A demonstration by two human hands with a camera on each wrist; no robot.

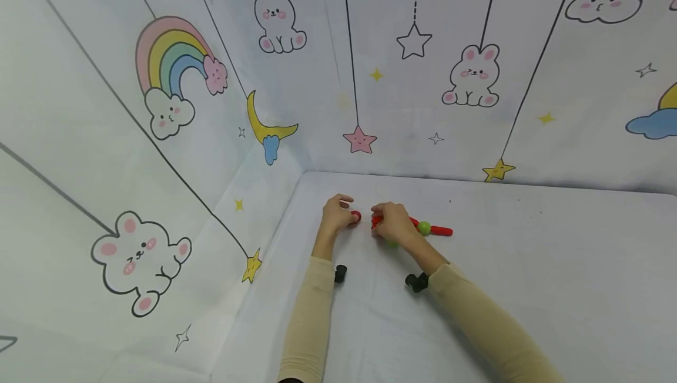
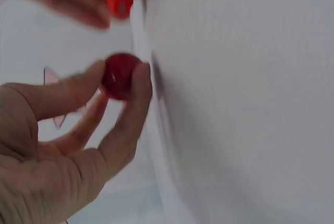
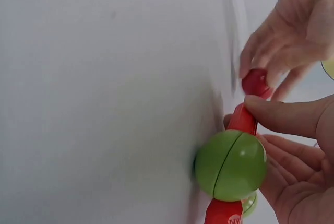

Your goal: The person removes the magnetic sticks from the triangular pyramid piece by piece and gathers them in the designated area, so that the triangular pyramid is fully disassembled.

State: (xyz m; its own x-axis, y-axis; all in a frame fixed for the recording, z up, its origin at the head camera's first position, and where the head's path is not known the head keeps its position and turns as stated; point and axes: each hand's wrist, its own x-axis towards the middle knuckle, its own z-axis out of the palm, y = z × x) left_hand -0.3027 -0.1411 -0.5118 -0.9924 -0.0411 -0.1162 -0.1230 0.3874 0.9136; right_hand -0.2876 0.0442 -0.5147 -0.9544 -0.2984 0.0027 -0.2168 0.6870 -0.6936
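Note:
In the left wrist view a small, dark red ball (image 2: pixel 117 78) is pinched between the thumb and fingers of my left hand (image 1: pixel 336 216). My right hand (image 1: pixel 394 222), a short way to the right, grips a red rod (image 3: pixel 242 118) with thumb and fingers. That rod meets a shiny green ball (image 3: pixel 229 166) with a seam around it, and another red rod (image 3: pixel 223 213) extends from the ball's other side. Partly hidden behind is a second green ball (image 3: pixel 250 204). From above, the rods and balls stretch rightward from under my right hand.
A white cloth covers the table (image 1: pixel 529 289). Behind it stands a white backdrop (image 1: pixel 317 95) printed with rabbits, stars and rainbows, with another side of it on the left. Dark wrist cameras (image 1: pixel 416 282) stick out inward from both sleeves.

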